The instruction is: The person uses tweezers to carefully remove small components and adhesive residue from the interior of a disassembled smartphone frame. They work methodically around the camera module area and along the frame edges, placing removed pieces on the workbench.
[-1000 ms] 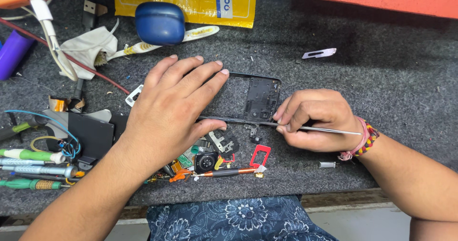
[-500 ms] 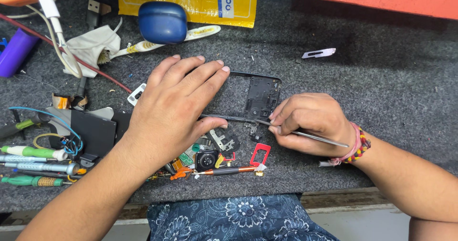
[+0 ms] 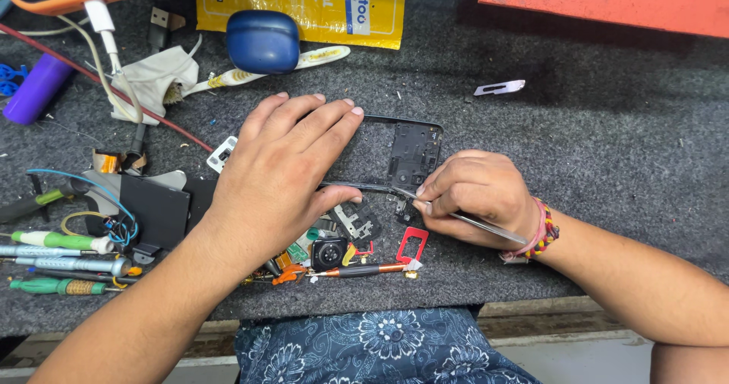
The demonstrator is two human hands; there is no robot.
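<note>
Left hand (image 3: 285,175) lies flat, palm down, fingers spread and extended, pressing on a black phone frame (image 3: 414,152) on the grey mat (image 3: 592,156) covering the desk. The thumb rests along the frame's near edge. Right hand (image 3: 474,194) is closed in a pinch on metal tweezers (image 3: 486,224); the tips meet the frame at its lower right corner, beside the camera cut-out block. A beaded band sits on the right wrist.

The frame lies mid-mat, largely covered by the left hand; only its right end and top rail are visible.

Just in front of the hands: a small black camera module (image 3: 329,253), a red plastic bracket (image 3: 412,244), an orange-tipped screwdriver (image 3: 361,271) and loose small parts. Left of the left forearm: a black plate (image 3: 156,209) with wires and several screwdrivers (image 3: 64,253). Behind the hands: a blue case (image 3: 263,42), a toothbrush (image 3: 304,61), a yellow packet (image 3: 304,4), and a white blade (image 3: 499,88), well apart to the right.
</note>
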